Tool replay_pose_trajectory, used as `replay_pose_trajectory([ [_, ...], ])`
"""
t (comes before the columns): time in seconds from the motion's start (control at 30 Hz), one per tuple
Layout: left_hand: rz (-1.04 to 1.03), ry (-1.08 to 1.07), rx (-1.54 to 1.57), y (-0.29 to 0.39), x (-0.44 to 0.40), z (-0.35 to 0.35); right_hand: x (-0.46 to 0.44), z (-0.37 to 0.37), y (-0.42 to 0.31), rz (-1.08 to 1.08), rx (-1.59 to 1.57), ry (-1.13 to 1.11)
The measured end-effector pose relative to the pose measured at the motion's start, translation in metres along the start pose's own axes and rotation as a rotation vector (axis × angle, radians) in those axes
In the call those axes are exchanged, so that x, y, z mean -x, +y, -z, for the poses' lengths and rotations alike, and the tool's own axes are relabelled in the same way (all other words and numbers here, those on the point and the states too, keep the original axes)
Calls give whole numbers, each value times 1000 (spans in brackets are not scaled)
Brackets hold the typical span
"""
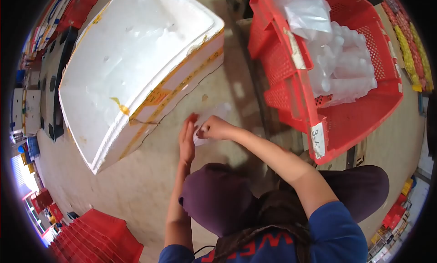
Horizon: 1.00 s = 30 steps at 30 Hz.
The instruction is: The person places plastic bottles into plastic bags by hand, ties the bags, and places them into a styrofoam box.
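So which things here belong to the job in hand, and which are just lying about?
In the job:
Clear plastic, between the left hand and right hand
Probably the open red crate and its translucent bundles, close by

Seemingly just lying about:
Stacked red crates, lower left
Dark slab, far left
Yellow and red sacks, upper right

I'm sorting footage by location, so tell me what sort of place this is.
Probably a storeroom or warehouse, perhaps for goods or produce: a white foam box, a large red basket and a stack of red crates are in view.
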<state>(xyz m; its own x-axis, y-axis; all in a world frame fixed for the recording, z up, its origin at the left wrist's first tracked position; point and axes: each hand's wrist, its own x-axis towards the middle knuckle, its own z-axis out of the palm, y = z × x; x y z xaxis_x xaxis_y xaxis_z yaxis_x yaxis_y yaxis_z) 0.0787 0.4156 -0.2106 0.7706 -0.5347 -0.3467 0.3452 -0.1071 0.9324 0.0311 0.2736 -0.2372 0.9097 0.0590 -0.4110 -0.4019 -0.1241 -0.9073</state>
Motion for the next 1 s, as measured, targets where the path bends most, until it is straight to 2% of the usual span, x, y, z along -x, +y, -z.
replay_pose_trajectory([
  [0.03,151,-69,211,-11,-8,7,2,-1,-5,185,421,60],
  [0.07,148,-77,133,-15,-14,6,-3,-8,-2,448,660,283],
  [0.13,435,50,-130,-3,-22,7,0,-3,-15,652,765,484],
  [0.17,384,69,18,-7,-28,6,-3,-4,-17,714,766,544],
  [0.2,385,84,13,-10,-33,6,-3,-7,-18,723,754,536],
  [0.27,341,123,323,-29,-42,7,-1,-11,-13,730,826,616],
  [0.3,295,146,196,-45,-46,24,1,-13,-9,721,820,601],
  [0.33,169,146,-141,-60,-51,45,2,-19,4,656,812,572],
  [0.37,24,149,-280,-73,-54,73,7,-26,23,563,815,557],
  [0.4,-299,298,-1049,-93,-60,103,14,-34,46,486,703,548],
  [0.43,-262,243,-875,-99,-57,118,16,-45,75,402,597,554],
  [0.47,-101,207,-671,-135,-67,139,4,-76,117,196,638,535],
  [0.5,275,490,-263,-114,-68,112,9,-84,119,153,348,472],
  [0.53,248,305,-516,-90,-63,103,23,-65,62,-183,669,150],
  [0.6,-134,300,-789,-46,-40,64,26,-87,42,-225,464,456],
  [0.63,-208,218,-762,-5,-27,39,34,-78,1,-232,349,562],
  [0.7,-321,35,-678,36,-26,34,56,-37,-93,-361,356,107],
  [0.73,-340,-6,-660,61,-29,29,65,-21,-132,-197,507,-92],
  [0.8,-440,-36,-697,129,-24,-8,92,-1,-196,27,483,-155],
  [0.83,-591,-40,-699,168,-18,-40,102,-7,-215,81,354,-88],
  [0.87,-668,-47,-712,190,-19,-57,110,-15,-243,7,297,-162],
  [0.9,-735,-16,-653,207,-20,-81,132,-8,-271,207,264,-188],
  [0.93,-918,-15,-674,225,-22,-109,162,1,-291,403,227,-206],
  [1.0,-1221,-47,-681,254,-29,-169,210,32,-317,563,504,-239],
])
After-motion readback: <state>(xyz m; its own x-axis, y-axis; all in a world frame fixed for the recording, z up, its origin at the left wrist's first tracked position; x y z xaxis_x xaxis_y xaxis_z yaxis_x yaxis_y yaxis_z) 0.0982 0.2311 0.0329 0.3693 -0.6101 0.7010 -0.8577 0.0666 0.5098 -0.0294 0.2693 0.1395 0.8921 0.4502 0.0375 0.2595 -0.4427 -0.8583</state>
